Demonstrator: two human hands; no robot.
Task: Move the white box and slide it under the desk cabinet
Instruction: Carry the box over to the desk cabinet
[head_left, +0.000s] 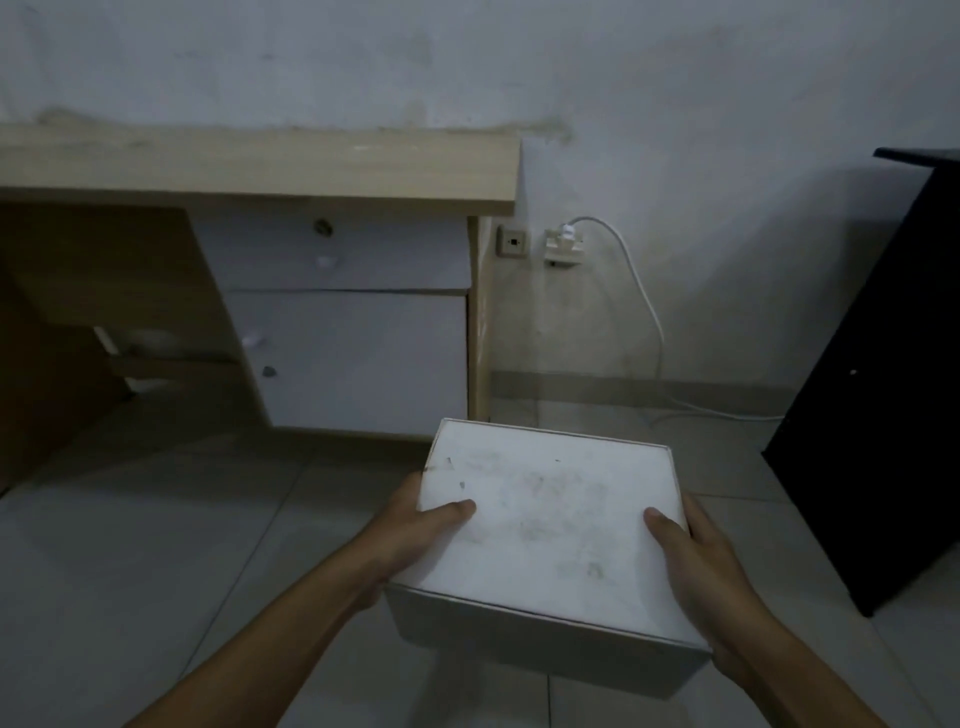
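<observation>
- The white box (545, 525) sits near the centre of the scene, held above the tiled floor (156, 545) between both hands, its lid smudged with faint grey marks.
- The left hand (415, 535) has its grip closed on the box's left side, thumb lying flat on the lid and fingers hidden beneath.
- The right hand (701, 566) has its grip closed on the box's right side, thumb resting on the lid near the right edge.
- The desk (260, 166) stands farther back to the left, against the wall.
- The desk cabinet (358, 353), with white drawer fronts, is just beyond the box's far left corner; the box is in front of it, not under it.
- A white cable (644, 301) runs from a wall socket (563, 244) to the floor, right of the desk.
- A black panel (883, 389) leans at the far right.
</observation>
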